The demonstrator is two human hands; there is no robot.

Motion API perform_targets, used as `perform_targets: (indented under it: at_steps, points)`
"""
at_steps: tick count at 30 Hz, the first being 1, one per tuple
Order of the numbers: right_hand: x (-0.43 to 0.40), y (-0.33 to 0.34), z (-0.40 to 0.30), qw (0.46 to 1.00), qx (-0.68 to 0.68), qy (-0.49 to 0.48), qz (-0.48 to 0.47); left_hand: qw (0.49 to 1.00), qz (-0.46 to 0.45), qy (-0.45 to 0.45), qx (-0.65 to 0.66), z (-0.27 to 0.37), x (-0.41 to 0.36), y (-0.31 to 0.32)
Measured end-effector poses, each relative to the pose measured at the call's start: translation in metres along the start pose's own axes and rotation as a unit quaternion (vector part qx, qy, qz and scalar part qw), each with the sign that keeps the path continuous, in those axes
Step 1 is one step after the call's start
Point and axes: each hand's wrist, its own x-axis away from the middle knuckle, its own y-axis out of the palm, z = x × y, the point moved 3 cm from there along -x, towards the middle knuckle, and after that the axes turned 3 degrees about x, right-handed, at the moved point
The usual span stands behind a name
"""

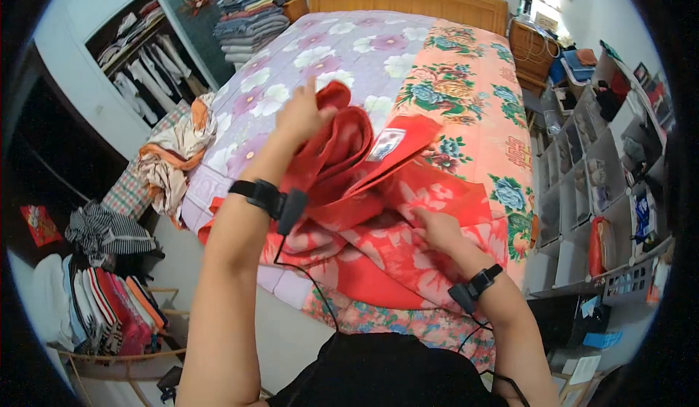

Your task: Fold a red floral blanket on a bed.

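Note:
A large red blanket (377,265) with pale floral patches lies bunched over the foot of the bed. My left hand (302,113) is at its upper left, against a raised, rolled fold; the thumb rests by the cloth, but how firmly the fingers hold it is hidden. A white label (386,144) shows on a flap of the red cloth. Lower right, my right hand (437,232) grips a piece of the blanket, fingers partly sunk in the folds. Under it lie a lilac floral quilt (262,90) and a peach floral cover (464,79).
Crumpled bedding (175,156) sits left of the bed. Beyond are folded blankets (251,30) in a stack and a wardrobe (147,63). A clothes rack (104,308) stands lower left. Shelving cubes (579,188) line the right side. Black cables run from my wrist-worn devices (273,202).

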Motion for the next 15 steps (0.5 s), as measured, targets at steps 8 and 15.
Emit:
perform_targets:
  at_steps: [8, 15]
  points:
    - [0.035, -0.029, 0.088, 0.969, -0.149, 0.08, 0.178, 0.954, 0.206, -0.12, 0.185, -0.165, 0.126, -0.022]
    - [0.054, -0.045, 0.138, 0.948, -0.178, 0.069, 0.255, 0.677, 0.221, -0.516, 0.476, -0.28, 0.352, 0.135]
